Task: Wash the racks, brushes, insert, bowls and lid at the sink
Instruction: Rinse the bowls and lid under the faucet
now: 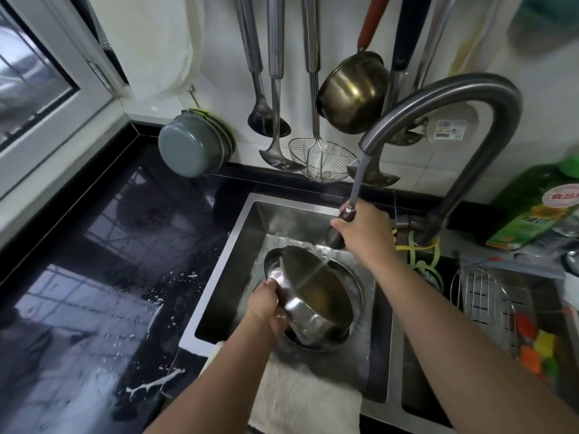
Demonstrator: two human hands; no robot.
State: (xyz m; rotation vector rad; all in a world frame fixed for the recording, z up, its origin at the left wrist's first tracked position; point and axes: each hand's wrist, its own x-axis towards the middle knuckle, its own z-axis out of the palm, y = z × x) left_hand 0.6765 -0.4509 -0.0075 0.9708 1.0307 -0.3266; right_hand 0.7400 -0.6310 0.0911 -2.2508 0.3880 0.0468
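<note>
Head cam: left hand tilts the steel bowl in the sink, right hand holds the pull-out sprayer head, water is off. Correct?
Not quite: the water is on. The head view shows a stream running from the sprayer head in the right hand onto the steel bowl. The rest stands: the left hand grips the bowl's rim and tilts it in the sink.

Ladles (270, 120), wire skimmer (322, 159) hang on wall; green bottle (532, 211) right.

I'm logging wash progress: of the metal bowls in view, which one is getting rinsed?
The steel bowl tilted in the sink, gripped by the left hand; the right hand aims the sprayer at it. The brass-coloured one hangs on the wall.
</note>
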